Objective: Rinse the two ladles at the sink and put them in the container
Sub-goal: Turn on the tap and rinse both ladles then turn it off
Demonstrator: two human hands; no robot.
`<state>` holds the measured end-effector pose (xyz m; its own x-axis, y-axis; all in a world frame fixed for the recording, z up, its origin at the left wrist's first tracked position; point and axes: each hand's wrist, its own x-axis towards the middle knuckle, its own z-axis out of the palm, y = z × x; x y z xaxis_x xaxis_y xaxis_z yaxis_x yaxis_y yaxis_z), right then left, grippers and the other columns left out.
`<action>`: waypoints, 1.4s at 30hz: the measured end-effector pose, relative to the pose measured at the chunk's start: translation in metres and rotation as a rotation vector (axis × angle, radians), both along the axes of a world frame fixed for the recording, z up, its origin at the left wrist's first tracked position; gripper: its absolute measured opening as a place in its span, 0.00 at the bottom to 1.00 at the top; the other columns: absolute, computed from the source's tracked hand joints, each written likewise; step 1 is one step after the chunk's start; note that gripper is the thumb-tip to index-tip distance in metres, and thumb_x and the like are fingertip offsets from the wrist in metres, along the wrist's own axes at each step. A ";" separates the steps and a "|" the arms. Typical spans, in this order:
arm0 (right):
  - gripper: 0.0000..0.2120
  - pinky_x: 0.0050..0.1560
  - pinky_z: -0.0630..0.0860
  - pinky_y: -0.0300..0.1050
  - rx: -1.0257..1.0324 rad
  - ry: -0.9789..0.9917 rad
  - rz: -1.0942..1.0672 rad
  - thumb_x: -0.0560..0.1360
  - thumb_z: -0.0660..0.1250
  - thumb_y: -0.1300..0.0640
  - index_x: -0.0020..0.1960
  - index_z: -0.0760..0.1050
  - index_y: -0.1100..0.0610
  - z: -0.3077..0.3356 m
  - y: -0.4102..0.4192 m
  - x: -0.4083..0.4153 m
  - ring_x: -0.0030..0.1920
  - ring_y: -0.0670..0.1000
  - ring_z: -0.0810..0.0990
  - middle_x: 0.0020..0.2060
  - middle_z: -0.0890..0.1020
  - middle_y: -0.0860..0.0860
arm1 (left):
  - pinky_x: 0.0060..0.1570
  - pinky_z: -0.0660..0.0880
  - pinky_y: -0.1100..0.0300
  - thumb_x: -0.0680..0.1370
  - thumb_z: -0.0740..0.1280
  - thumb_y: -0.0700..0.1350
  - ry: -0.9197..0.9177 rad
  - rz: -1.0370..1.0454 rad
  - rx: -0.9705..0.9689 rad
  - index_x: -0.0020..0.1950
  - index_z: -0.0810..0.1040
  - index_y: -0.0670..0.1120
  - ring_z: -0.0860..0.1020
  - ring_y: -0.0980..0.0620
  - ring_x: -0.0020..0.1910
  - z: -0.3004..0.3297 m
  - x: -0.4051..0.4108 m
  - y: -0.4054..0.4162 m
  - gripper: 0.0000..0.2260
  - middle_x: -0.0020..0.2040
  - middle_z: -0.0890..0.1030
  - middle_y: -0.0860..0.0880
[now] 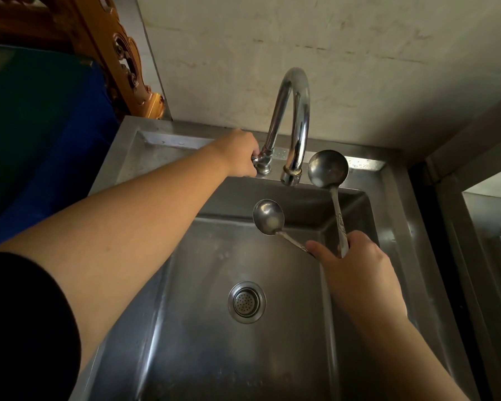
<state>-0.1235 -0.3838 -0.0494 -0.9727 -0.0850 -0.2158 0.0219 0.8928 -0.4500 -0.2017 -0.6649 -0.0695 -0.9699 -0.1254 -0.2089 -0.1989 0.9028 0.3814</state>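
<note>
My right hand (356, 261) holds two steel ladles by their handles over the steel sink (394, 215). The larger ladle (327, 168) points up, its bowl just right of the faucet spout's mouth. The smaller ladle (268, 217) angles out to the left, lower over the basin. My left hand (239, 153) is closed around the tap handle at the base of the chrome gooseneck faucet (294, 117). No water is running from the spout. No container is in view.
The drain strainer (246, 302) sits in the middle of the basin floor. A stained wall rises behind the faucet. A blue surface (41, 134) and carved wooden furniture (122, 53) lie to the left. Another steel unit (486, 227) stands to the right.
</note>
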 end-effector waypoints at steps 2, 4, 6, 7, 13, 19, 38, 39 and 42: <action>0.25 0.26 0.64 0.42 -0.003 0.006 0.000 0.71 0.71 0.34 0.47 0.74 0.56 0.001 0.000 0.000 0.32 0.48 0.75 0.34 0.78 0.48 | 0.40 0.77 0.52 0.70 0.73 0.42 0.009 0.005 0.004 0.45 0.85 0.42 0.79 0.44 0.39 0.000 0.000 0.000 0.06 0.40 0.82 0.42; 0.25 0.27 0.65 0.43 -0.003 0.009 -0.004 0.71 0.71 0.34 0.47 0.74 0.56 0.001 0.001 0.000 0.32 0.49 0.75 0.35 0.78 0.49 | 0.38 0.74 0.54 0.70 0.73 0.41 0.017 0.011 0.011 0.44 0.85 0.42 0.78 0.46 0.38 0.000 0.000 -0.001 0.05 0.39 0.81 0.43; 0.25 0.27 0.65 0.43 -0.001 0.009 -0.001 0.71 0.71 0.34 0.48 0.74 0.56 0.001 0.001 0.000 0.33 0.50 0.76 0.35 0.78 0.49 | 0.35 0.71 0.58 0.70 0.73 0.41 0.022 0.019 0.021 0.46 0.85 0.43 0.77 0.47 0.38 0.001 0.000 -0.001 0.07 0.37 0.79 0.46; 0.26 0.27 0.66 0.42 -0.001 0.010 0.001 0.71 0.71 0.33 0.48 0.74 0.56 0.001 0.001 0.000 0.33 0.50 0.76 0.35 0.78 0.49 | 0.35 0.69 0.59 0.70 0.73 0.41 0.023 0.025 0.027 0.48 0.85 0.43 0.76 0.48 0.38 0.001 0.000 -0.001 0.08 0.37 0.79 0.47; 0.26 0.25 0.63 0.40 0.007 0.017 0.000 0.71 0.71 0.34 0.51 0.75 0.56 0.002 0.001 0.000 0.30 0.45 0.73 0.34 0.76 0.46 | 0.40 0.73 0.57 0.70 0.72 0.40 0.002 0.040 0.032 0.54 0.86 0.42 0.80 0.46 0.43 0.000 -0.003 0.000 0.13 0.45 0.84 0.44; 0.24 0.24 0.62 0.39 0.014 0.015 0.003 0.71 0.71 0.34 0.48 0.74 0.55 0.006 -0.001 -0.001 0.29 0.45 0.73 0.32 0.76 0.46 | 0.45 0.78 0.53 0.71 0.72 0.41 -0.003 0.035 0.027 0.54 0.86 0.42 0.81 0.45 0.46 0.000 -0.005 -0.002 0.12 0.48 0.85 0.44; 0.20 0.26 0.65 0.42 0.049 -0.052 -0.018 0.73 0.70 0.36 0.45 0.72 0.52 0.003 0.000 0.001 0.32 0.47 0.75 0.34 0.77 0.47 | 0.38 0.80 0.56 0.83 0.58 0.42 0.006 0.635 1.287 0.54 0.80 0.49 0.80 0.49 0.42 -0.030 0.102 0.086 0.11 0.51 0.81 0.42; 0.20 0.26 0.65 0.42 0.045 -0.065 -0.020 0.73 0.70 0.36 0.44 0.71 0.52 0.004 -0.001 0.002 0.32 0.47 0.74 0.34 0.77 0.47 | 0.39 0.80 0.54 0.83 0.58 0.40 -0.001 0.637 1.341 0.54 0.80 0.47 0.81 0.47 0.41 -0.034 0.106 0.089 0.10 0.50 0.81 0.40; 0.20 0.26 0.63 0.43 0.020 -0.102 -0.009 0.73 0.71 0.38 0.40 0.69 0.52 0.005 -0.001 0.004 0.30 0.48 0.73 0.33 0.77 0.48 | 0.39 0.83 0.55 0.83 0.58 0.35 0.038 0.696 1.502 0.57 0.79 0.41 0.82 0.46 0.39 -0.040 0.112 0.093 0.11 0.50 0.82 0.37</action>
<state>-0.1194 -0.3847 -0.0446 -0.9464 -0.0714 -0.3151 0.0742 0.9013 -0.4268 -0.0900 -0.5722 -0.1100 -0.8247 -0.2309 -0.5163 -0.3523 -0.5044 0.7883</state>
